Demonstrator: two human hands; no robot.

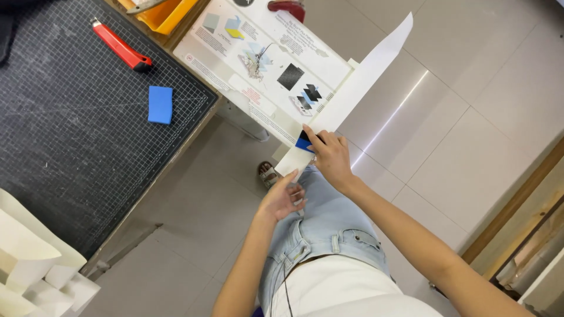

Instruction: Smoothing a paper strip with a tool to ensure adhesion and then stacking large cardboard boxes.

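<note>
Head view, looking straight down.

Right hand at centre, fingers clamped on a small blue block, pressing it down on a long white strip. Strip running from 7 o'clock to 1 o'clock, lower end by the hands, upper end lifting over the floor. Block on the strip's lower part, at the printed sheet's right edge.

Left hand just at 7 o'clock of the right hand, palm up, fingers apart and loosely curled, tips touching or just under the strip's lower end; exact contact not discernible. Nothing gripped.

Printed sheet with coloured diagrams at 11 o'clock of the hands, lying on a white board, strip along its right edge.

Worktop at 9 o'clock, covered by a dark gridded cutting mat. On the mat: red knife at 10 o'clock, lying aslant; second blue block just at 5 o'clock of the knife, well apart from the hands. Yellow tray at the top edge, beyond the mat, contents partly out of frame. Red object at 12 o'clock, cut off by the frame, kind not discernible.

White folded card pieces at 8 o'clock, at the mat's lower corner.

Pale tiled floor at 3 o'clock. Pale jeans and sandalled foot below the hands.
</note>
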